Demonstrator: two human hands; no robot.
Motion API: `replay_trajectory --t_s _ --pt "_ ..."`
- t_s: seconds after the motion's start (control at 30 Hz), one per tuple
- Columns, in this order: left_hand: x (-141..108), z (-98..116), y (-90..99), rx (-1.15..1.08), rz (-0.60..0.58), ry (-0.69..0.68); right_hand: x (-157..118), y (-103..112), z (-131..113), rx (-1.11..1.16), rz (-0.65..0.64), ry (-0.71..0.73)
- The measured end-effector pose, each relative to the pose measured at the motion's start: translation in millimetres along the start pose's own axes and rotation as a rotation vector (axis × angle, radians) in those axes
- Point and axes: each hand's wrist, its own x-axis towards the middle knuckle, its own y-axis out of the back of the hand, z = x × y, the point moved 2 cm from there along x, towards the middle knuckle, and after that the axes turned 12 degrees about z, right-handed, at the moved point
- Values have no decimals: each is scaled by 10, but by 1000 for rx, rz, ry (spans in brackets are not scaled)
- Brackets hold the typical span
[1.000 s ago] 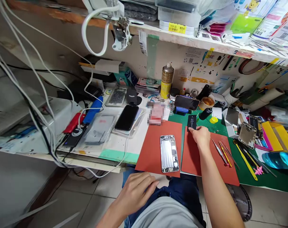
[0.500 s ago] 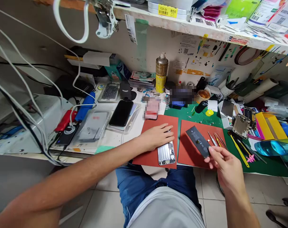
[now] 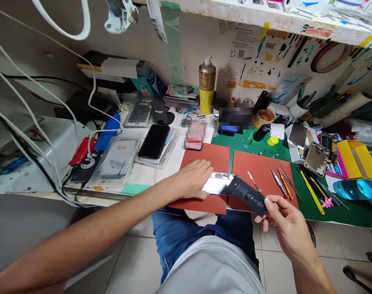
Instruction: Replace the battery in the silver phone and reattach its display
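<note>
Right grip (image 3: 286, 220) pinches black battery (image 3: 245, 195) by one end, left grip (image 3: 193, 178) closed on phone frame (image 3: 217, 184); best keep frame steady, battery unbent.

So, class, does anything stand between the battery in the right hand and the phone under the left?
Nothing visible does. The battery, held by one end in the right hand, overlaps the right end of the phone in this view; whether they touch is unclear. The left hand holds the opposite end.
</note>
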Motion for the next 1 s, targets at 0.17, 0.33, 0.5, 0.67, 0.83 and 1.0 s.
replay_trajectory --t_s 0.17,0.33,0.5,0.67,0.83,1.0 --pt "-407 56 -147 -212 130 192 120 -353 47 -139 -208 -58" --pt "-856 66 -300 -378 293 347 308 -614 63 -181 -177 -92" --pt "-980 168 -461 -389 516 334 411 -800 42 -226 -192 -148" --pt "-970 173 -493 -361 662 309 458 -862 6 -271 -186 -129" --pt "-970 172 -499 -278 663 275 461 -889 -16 -299 -198 -134" --pt "-975 165 -520 -262 667 268 467 -903 -7 -332 -194 -130"
